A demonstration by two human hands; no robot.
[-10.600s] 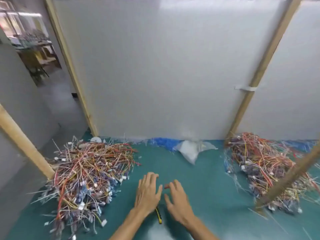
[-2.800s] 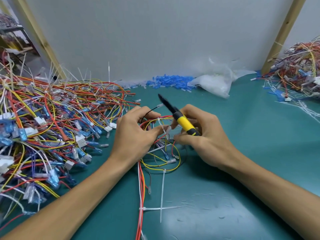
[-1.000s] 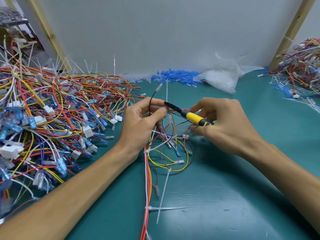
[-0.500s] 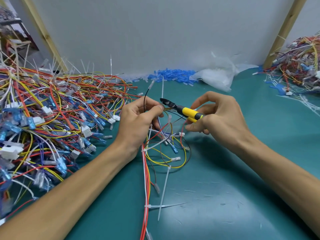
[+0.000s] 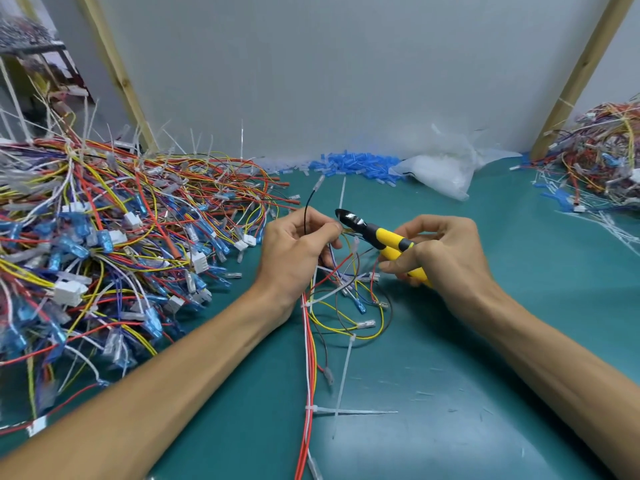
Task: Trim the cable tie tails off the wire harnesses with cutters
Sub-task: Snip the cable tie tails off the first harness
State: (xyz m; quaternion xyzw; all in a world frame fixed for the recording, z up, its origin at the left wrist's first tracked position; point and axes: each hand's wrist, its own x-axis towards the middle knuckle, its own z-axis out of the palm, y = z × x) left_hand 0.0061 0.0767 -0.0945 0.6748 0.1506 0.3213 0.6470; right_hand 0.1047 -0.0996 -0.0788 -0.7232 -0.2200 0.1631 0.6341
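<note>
At the centre of the frame the left hand (image 5: 298,251) pinches a wire harness (image 5: 346,306) between thumb and curled fingers (image 5: 325,232). It lifts the tied section just off the green bench (image 5: 502,358), so that one white cable tie tail (image 5: 342,192) sticks straight up, clear of the wires. The right hand (image 5: 446,261) has its fingers (image 5: 433,226) wrapped round the yellow handles of the cutters (image 5: 374,233). Their black head points toward the upper left and sits just beside the left thumb, near the foot of that tail; I judge the tool is being lined up for a flush cut. Whether the blades are parted cannot be told.

The rest of the harness trails toward the bottom edge on the bench, with two more uncut tails (image 5: 343,379) along it, probably next in turn. A large heap of harnesses (image 5: 104,244) fills the left of the frame, many tails bristling upward, so it is likely the untrimmed stock, kept close to the left hand. A smaller heap (image 5: 602,161) at the upper right may be finished work. Blue terminal sleeves (image 5: 353,166) and a clear plastic bag (image 5: 440,171) lie along the back wall, out of the way.
</note>
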